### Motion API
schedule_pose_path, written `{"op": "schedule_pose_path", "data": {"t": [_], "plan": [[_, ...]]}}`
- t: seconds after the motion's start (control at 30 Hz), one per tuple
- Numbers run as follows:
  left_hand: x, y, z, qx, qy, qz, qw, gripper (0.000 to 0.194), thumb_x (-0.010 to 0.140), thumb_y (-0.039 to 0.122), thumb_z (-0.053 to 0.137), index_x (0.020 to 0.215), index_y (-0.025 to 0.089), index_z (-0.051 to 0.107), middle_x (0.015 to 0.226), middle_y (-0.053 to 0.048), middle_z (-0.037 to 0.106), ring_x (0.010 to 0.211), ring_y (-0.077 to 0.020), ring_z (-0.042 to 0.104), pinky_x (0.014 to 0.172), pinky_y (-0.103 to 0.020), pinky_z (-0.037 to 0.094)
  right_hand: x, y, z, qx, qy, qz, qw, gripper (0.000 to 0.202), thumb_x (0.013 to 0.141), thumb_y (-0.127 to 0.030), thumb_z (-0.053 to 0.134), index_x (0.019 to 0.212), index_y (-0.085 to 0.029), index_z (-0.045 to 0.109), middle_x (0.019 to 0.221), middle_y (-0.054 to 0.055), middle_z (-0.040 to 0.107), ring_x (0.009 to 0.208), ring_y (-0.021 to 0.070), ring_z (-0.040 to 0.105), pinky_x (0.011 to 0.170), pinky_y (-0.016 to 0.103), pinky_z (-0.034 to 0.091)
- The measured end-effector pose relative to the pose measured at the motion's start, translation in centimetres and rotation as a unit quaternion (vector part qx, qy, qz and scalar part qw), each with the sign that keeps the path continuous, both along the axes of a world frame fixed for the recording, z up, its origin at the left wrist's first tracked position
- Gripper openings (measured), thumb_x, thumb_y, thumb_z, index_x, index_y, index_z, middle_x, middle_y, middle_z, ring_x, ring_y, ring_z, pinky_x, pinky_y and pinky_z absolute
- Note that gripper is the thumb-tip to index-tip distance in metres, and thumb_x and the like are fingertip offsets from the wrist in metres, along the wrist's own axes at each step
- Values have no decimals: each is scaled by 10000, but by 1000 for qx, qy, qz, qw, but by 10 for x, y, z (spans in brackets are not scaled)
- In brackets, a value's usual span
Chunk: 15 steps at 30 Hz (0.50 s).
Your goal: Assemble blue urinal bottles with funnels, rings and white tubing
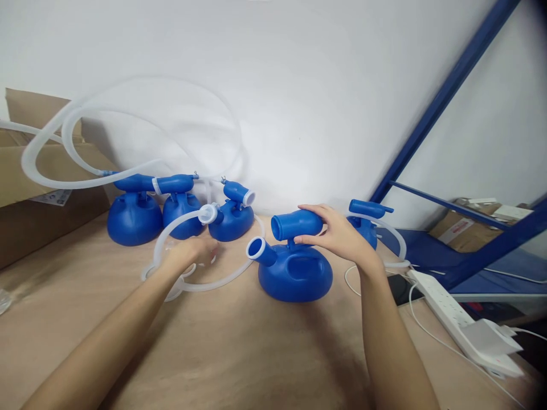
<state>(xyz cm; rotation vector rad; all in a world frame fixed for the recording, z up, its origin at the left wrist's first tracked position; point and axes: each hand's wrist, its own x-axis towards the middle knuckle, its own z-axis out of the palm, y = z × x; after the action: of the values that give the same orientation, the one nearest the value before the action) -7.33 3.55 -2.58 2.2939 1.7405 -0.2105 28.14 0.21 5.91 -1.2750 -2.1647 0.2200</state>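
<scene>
The right hand (342, 234) pinches the blue tube (296, 225) atop the blue bottle (294, 288), presumably steadying it, midway along the bench (239, 353); the left hand (193, 253) is curled near the pale hose (205, 287), whether gripping anything I cannot tell; other bottles (134, 221) line the back edge, probably out of the way.
</scene>
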Motion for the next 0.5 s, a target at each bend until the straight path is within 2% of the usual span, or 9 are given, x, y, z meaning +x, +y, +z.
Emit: {"op": "schedule_pose_path", "data": {"t": [0.07,0.17,0.2,0.27,0.3,0.4,0.5], "plan": [[4,-7,12,12,-1,-14,1000,222,705,204,671,907,181,760,949,-132,754,796,-301,709,724,-383,547,-1,0,0,15,-14,-14,1000,737,758,-626,844,1401,-326,645,1346,85,668,1208,369,641,1033,555,529],[12,-27,45,55,-67,-78,993,232,828,219,613,1019,217,745,1026,-58,759,933,-253,709,836,-327,540,-1,0,1,30,-16,-25,999,779,754,-653,837,1430,-330,624,1341,86,674,1173,367,656,984,532,541],[16,-35,58,102,-136,-116,979,215,855,234,611,1023,212,744,1039,-45,760,944,-241,707,845,-315,541,-1,-1,1,33,-15,-26,999,790,746,-665,838,1429,-329,626,1332,86,681,1156,366,663,963,521,546],[26,-52,78,161,-197,-126,959,252,939,351,593,1125,236,718,1127,-21,751,1004,-223,702,907,-324,556,-3,-3,3,40,-7,-24,999,791,725,-695,838,1395,-314,656,1291,87,708,1104,361,679,919,501,553],[31,-60,84,211,-270,-128,931,289,943,421,620,1134,225,711,1144,-31,752,1014,-226,711,915,-334,577,-5,-5,4,45,1,-22,999,775,722,-709,831,1364,-303,677,1264,87,723,1076,356,687,904,493,554],[49,-74,87,277,-446,-121,843,382,899,484,728,1147,195,696,1173,-61,766,1068,-243,739,966,-363,621,-15,-11,8,60,29,1,998,685,760,-724,786,1272,-274,724,1189,86,759,1019,346,706,911,495,548],[58,-74,77,258,-545,-131,787,390,867,436,797,1151,186,704,1200,-76,778,1092,-252,758,1016,-393,629,-23,-16,10,77,40,12,996,651,795,-731,748,1256,-273,724,1177,85,766,1026,351,710,946,514,537]]}}
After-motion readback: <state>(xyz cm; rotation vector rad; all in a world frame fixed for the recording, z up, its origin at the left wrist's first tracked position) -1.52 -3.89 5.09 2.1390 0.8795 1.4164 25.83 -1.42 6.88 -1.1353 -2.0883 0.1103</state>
